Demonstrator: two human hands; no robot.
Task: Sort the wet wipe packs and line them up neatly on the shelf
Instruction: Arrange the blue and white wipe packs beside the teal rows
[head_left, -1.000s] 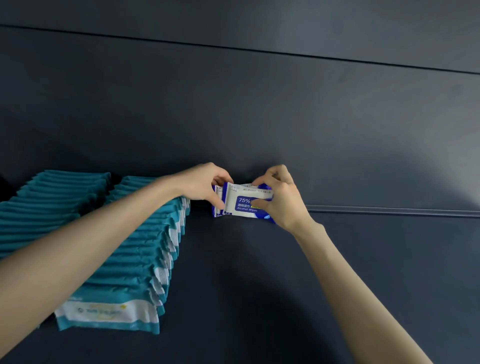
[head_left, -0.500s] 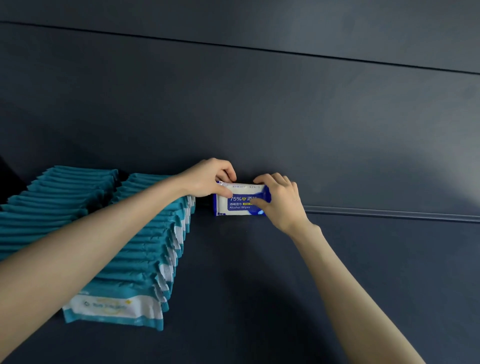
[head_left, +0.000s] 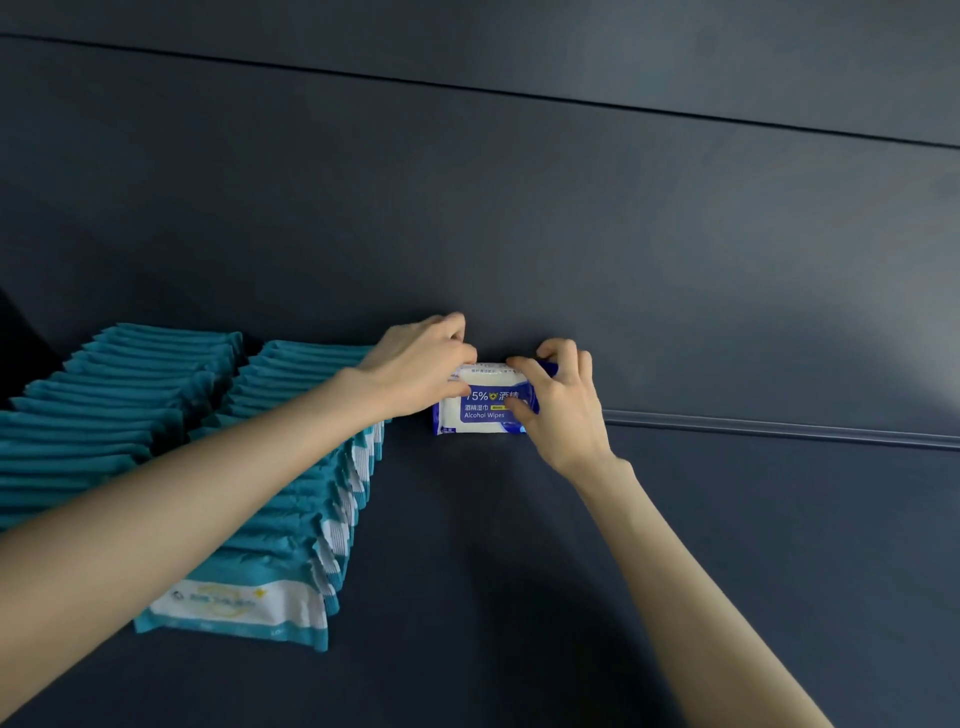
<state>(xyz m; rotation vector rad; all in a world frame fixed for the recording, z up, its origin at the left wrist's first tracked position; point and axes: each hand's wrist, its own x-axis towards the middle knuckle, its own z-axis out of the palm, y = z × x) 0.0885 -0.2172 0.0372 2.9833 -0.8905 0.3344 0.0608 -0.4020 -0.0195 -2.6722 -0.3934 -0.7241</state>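
Observation:
A blue-and-white alcohol wipes pack (head_left: 480, 410) stands on its long edge at the back of the dark shelf (head_left: 519, 571), against the rear wall. My left hand (head_left: 421, 364) grips its upper left corner. My right hand (head_left: 558, 400) holds its right end, fingers over the top and front. More blue packs behind it cannot be made out. Left of it, two rows of teal wipe packs (head_left: 291, 499) lean in overlapping lines from back to front; the second teal row (head_left: 114, 395) lies further left.
The shelf's rear wall (head_left: 571, 234) is dark blue, with a raised strip (head_left: 779, 428) along its base to the right. Bare shelf surface stretches right of the blue pack and in front of it.
The blue pack has been tipped upright and pushed back against the wall. Both hands stayed on it, shifting slightly toward its top corners.

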